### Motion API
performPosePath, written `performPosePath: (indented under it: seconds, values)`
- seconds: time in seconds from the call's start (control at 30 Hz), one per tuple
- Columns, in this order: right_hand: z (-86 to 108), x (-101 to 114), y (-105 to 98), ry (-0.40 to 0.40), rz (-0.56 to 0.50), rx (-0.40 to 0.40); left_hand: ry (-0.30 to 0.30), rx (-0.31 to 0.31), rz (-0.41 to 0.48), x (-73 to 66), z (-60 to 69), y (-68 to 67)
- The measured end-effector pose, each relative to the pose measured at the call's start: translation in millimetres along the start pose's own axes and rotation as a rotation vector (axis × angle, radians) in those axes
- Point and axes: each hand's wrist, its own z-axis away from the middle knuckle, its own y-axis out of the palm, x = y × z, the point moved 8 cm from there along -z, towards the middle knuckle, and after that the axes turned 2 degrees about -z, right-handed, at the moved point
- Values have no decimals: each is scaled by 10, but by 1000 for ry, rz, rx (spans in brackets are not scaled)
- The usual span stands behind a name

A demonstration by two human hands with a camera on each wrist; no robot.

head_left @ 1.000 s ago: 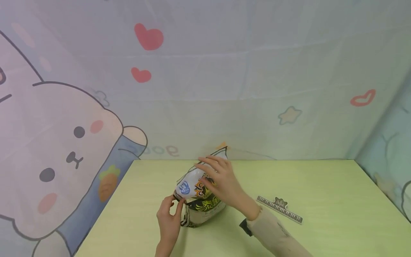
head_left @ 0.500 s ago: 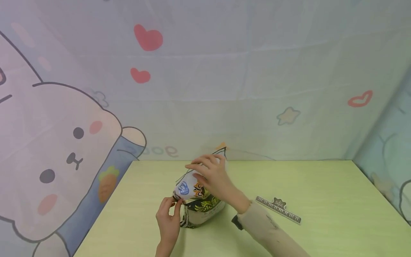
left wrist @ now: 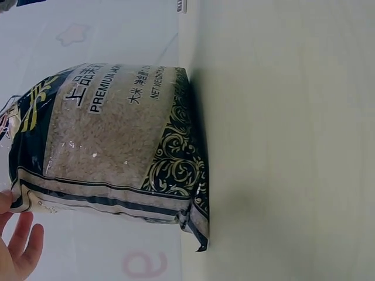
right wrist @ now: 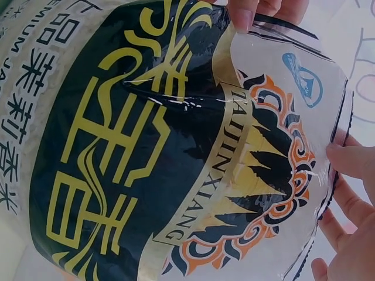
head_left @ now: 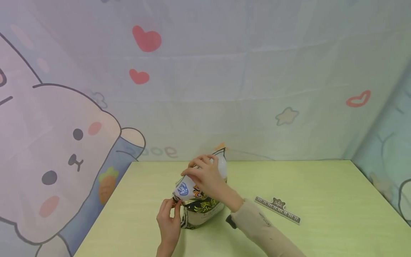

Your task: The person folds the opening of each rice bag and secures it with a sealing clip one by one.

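Observation:
A plastic bag of rice [head_left: 205, 210] stands on the table, its slack white top leaning over. Grains show through the clear panel of the rice bag [left wrist: 111, 134] in the left wrist view. My left hand [head_left: 169, 217] pinches the bag's left side edge, just below the top corner. My right hand [head_left: 205, 176] is at the top edge, its thumb on the near side and its fingers partly behind the film. In the right wrist view, the right hand's thumb [right wrist: 348, 158] meets the dark-lined top edge, while the left hand's fingers [right wrist: 243, 14] hold the side.
To the right lies a flat piano-key-patterned bar [head_left: 277, 210] with a dark bear-shaped piece on it. The light green table [head_left: 321, 189] meets a printed cloth backdrop [head_left: 257, 89] behind the bag.
My right hand has moved left along the bag's top toward the left hand, its thumb and fingers drawing closer together. The left hand keeps its hold in nearly the same place.

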Motion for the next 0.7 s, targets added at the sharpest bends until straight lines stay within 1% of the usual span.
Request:
performPosePath:
  seconds: [0.2, 0.27, 0.43, 0.47, 0.63, 0.7]
  values:
    - [-6, -39, 15, 10, -16, -16, 54, -4, -11, -20, 21, 14]
    - [-8, -45, 19, 8, -12, -14, 91, -9, -17, -36, 23, 18]
    - [-13, -45, 25, 1, -23, -1, 125, -2, -12, -45, 40, 30]
    - [-12, -48, 26, 1, -26, 1, 123, 3, -10, -44, 43, 33]
    - [-5, -73, 37, 4, -15, -3, 138, -16, 19, -47, 52, 21]
    - [-1, -86, 32, 1, -9, -16, 160, -33, 17, -54, 53, 16]
